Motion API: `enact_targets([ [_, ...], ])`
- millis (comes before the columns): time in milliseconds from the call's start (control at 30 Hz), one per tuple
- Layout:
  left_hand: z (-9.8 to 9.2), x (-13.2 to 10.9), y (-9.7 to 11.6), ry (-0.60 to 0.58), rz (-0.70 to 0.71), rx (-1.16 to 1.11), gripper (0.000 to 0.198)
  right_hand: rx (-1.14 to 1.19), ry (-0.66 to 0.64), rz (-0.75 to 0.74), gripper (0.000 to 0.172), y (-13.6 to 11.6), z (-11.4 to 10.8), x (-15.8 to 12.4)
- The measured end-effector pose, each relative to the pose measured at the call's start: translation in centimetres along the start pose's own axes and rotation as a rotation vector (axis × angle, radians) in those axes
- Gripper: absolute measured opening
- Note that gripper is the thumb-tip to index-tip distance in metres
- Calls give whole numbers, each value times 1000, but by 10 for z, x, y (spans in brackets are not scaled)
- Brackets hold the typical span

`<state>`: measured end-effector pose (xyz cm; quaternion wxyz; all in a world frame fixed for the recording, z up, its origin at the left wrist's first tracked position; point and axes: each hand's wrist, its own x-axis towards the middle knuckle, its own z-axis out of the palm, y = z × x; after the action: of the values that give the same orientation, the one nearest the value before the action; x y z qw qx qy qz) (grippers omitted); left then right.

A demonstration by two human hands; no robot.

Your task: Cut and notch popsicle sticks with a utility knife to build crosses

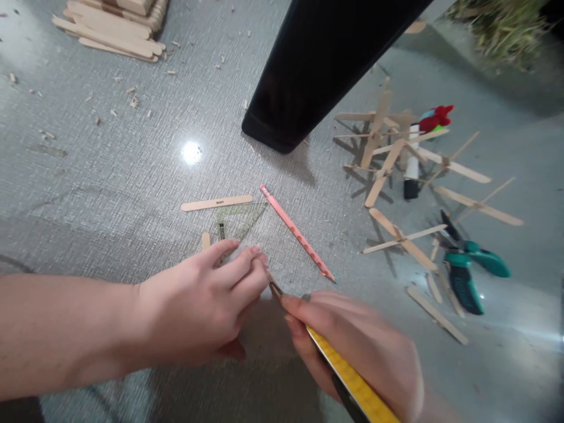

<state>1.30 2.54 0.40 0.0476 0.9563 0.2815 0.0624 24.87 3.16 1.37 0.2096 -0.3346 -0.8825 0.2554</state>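
My right hand (352, 346) grips a yellow and black utility knife (348, 370), its blade pointing up and left to the fingertips of my left hand (211, 294). The left fingers are bent and pressed together; what they pinch near the blade is mostly hidden. Beside that hand shows the rounded end of a craft stick (206, 240). A clear set square (240, 216) lies partly under the left fingers. Just beyond it is a marked craft stick (215, 203). To the right, a pink pencil (297, 233) lies slantwise on the table.
A black upright object (326, 64) stands at the back middle. Crossed craft-stick pieces (388, 158), a white marker (412, 158) and green-handled pliers (462, 276) lie at right. Stacked craft sticks (114, 29) sit back left, with wood chips scattered about. Dried grass (502, 35) is back right.
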Motion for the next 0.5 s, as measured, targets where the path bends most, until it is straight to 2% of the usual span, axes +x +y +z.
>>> enact_targets([
  [100, 4, -1, -1, 46, 10, -35, 71, 13, 24, -36, 17, 4, 1, 0],
  [200, 7, -2, -2, 66, 9, -28, 66, 13, 116, -44, 17, 8, 0, -2],
  [367, 6, -1, -2, 118, 26, 8, 71, 34, 278, 81, 26, 12, 1, -11],
  [433, 6, -2, 0, 134, 32, 5, 64, 51, 315, 99, 25, 13, 3, -17],
  [500, 4, -4, 4, 182, 41, -2, 46, 32, 343, 118, 22, 16, 4, -22],
])
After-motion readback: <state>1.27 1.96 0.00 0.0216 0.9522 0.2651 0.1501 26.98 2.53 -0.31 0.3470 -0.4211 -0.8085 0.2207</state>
